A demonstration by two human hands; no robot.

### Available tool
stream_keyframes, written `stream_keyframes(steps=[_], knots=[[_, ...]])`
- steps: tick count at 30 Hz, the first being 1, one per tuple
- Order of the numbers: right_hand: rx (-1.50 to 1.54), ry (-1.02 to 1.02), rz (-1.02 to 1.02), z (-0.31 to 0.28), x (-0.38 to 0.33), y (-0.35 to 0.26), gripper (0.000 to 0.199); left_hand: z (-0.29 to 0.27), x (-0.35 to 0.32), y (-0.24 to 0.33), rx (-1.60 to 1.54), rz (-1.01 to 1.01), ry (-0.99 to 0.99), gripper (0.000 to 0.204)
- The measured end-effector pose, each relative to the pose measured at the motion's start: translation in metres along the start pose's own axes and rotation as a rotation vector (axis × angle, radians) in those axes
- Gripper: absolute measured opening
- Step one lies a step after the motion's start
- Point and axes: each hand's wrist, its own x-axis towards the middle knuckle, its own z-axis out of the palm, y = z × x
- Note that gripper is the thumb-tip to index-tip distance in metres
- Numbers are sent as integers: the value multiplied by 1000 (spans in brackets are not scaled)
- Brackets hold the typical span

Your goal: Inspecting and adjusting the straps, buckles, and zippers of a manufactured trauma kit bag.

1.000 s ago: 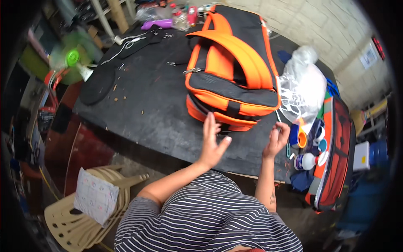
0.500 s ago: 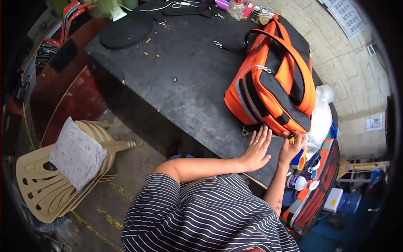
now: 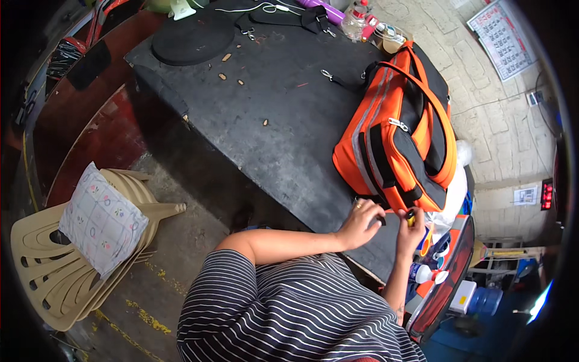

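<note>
- Both hands sit at the near edge of the dark counter (image 3: 271, 133), just below the lower corner of the orange bag (image 3: 398, 139).
- Left hand (image 3: 360, 224): fingers curled, resting on the counter edge and touching the bag's bottom corner. A ring shows on one finger. Cannot tell whether it pinches anything.
- Right hand (image 3: 410, 232): fingers closed on a small yellow-and-black object (image 3: 411, 217), held at the bag's lower edge. Too small to say what the object is.
- Orange bag: black panels and grey straps, lies on the far right part of the counter, long side running away from the person, handles up.
- White plastic bag (image 3: 453, 193) is tucked just right of the orange bag.
- Open red case (image 3: 449, 283) stands below the counter edge, right of the right hand, with bottles and small items inside.
- Far end of the counter: black round disc (image 3: 192, 39), black strap (image 3: 283, 15), a few bottles (image 3: 362, 15).
- Left of the person on the floor: beige plastic chair (image 3: 54, 277) with a patterned cushion (image 3: 99, 220) on it.
- Person wears a striped shirt (image 3: 289, 314).
</note>
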Motion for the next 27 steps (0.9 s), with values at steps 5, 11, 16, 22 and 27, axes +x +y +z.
stream_keyframes(steps=[5, 11, 16, 22, 27], knots=[[-82, -69, 194, -21, 28, 0, 34, -38, 37, -24, 8, -29, 447, 18], [768, 432, 278, -54, 44, 38, 17, -79, 75, -67, -175, -216, 165, 52], [1014, 263, 227, -106, 20, 66, 12, -39, 115, -90, -150, -63, -295, 61], [884, 300, 282, -88, -37, 101, 24, 18, 179, -147, -50, -209, -242, 65], [1040, 429, 459, -88, -64, 114, 8, 53, 248, -201, 297, -31, -118, 56]])
